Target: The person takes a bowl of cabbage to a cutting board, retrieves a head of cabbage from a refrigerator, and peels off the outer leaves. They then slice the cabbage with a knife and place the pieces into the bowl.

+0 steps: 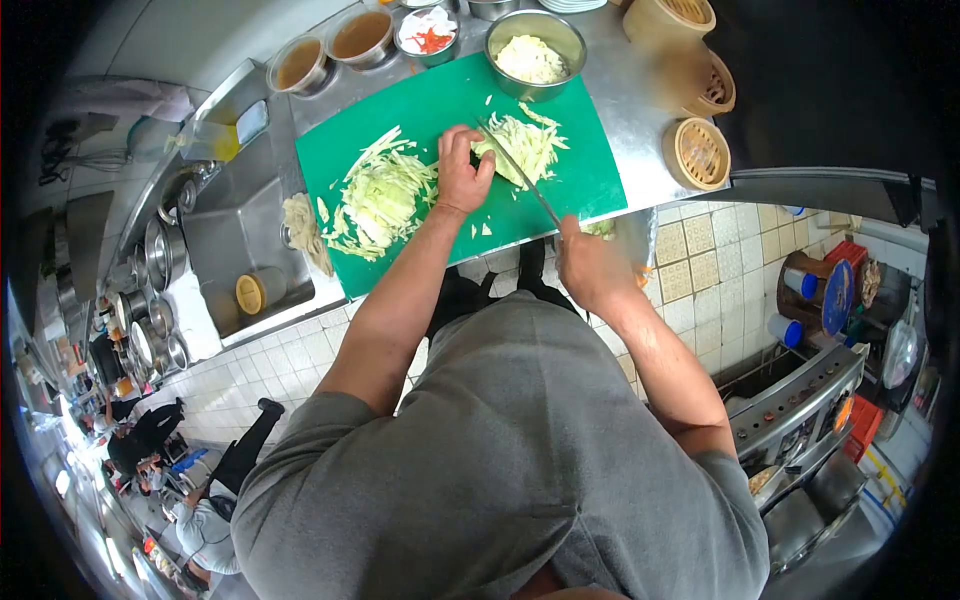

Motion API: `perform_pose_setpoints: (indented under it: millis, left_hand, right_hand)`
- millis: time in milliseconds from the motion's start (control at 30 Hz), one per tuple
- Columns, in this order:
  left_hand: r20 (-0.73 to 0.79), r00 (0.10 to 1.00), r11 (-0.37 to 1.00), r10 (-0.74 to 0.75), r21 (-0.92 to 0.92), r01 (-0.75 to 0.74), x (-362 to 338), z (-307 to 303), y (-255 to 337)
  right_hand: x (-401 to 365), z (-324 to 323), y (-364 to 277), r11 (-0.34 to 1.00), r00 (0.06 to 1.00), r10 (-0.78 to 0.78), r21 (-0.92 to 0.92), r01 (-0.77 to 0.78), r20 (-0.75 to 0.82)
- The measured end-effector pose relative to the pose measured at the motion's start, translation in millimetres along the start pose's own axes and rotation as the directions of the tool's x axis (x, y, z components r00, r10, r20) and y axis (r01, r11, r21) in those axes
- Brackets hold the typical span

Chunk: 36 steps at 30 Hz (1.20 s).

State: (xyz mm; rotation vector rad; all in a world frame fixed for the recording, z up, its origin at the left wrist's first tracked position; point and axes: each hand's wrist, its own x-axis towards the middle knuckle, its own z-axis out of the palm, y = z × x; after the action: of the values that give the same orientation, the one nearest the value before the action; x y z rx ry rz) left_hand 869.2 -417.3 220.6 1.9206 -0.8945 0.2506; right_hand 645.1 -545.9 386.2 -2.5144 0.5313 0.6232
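Observation:
A green cutting board (520, 205) lies on the counter with pale green cabbage on it. My right hand (597, 268) is closed round the handle of a knife (523, 175), whose blade slants up and left across the cabbage. My left hand (464, 172) presses curled fingers on a piece of cabbage just left of the blade. Shredded cabbage (532, 142) lies right of the blade, and a larger heap of cut cabbage (377, 200) sits on the board's left part. At the board's far edge stands a metal bowl (571, 72) holding chopped pale pieces.
Two containers of brown liquid (362, 36) and a bowl with red and white pieces (428, 35) stand behind the board. Bamboo steamers (697, 153) are at the right. Left of the board are a cloth (305, 230) and a metal sink (235, 235). Other people are at the lower left.

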Motion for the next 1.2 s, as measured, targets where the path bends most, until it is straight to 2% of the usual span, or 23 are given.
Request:
perform_pose_setpoints:
  millis: [333, 433, 500, 833, 900, 1000, 1067, 1200]
  left_hand:
    - [0.047, 0.999, 0.999, -0.006, -0.034, 0.008, 1, -3, 1]
    - [0.058, 0.998, 0.999, 0.001, -0.034, 0.001, 2, -4, 0]
    - [0.065, 0.998, 0.999, 0.006, -0.035, -0.004, 2, -4, -2]
    - [0.045, 0.999, 0.997, 0.020, -0.070, -0.017, -2, -4, 0]
    - [0.012, 0.999, 0.995, 0.035, -0.092, -0.034, 3, 1, 0]
    - [-0.018, 0.999, 0.998, 0.029, -0.060, -0.030, 1, 0, 0]
    - [0.013, 0.999, 0.999, 0.033, 0.024, -0.034, 0, -2, 4]
    - [0.008, 1.000, 0.999, 0.030, -0.034, -0.030, -1, -3, 0]
  right_hand:
    - [18, 1, -11, 0.998, 0.994, 0.067, 0.011, -0.068, 0.083]
    - [33, 10, -8, 0.998, 0.998, 0.040, 0.055, -0.042, 0.052]
    - [51, 25, -2, 0.998, 0.998, -0.046, 0.047, 0.048, -0.045]
    - [118, 58, -7, 0.991, 0.999, 0.009, 0.137, -0.003, -0.048]
    - [124, 57, -2, 0.986, 0.992, -0.057, 0.150, 0.074, -0.114]
    - [104, 35, -4, 0.978, 0.994, -0.054, 0.198, 0.071, -0.091]
    - [84, 23, -4, 0.979, 0.994, -0.057, 0.191, 0.075, -0.095]
    - [40, 4, -7, 0.988, 0.991, -0.058, 0.132, 0.074, -0.123]
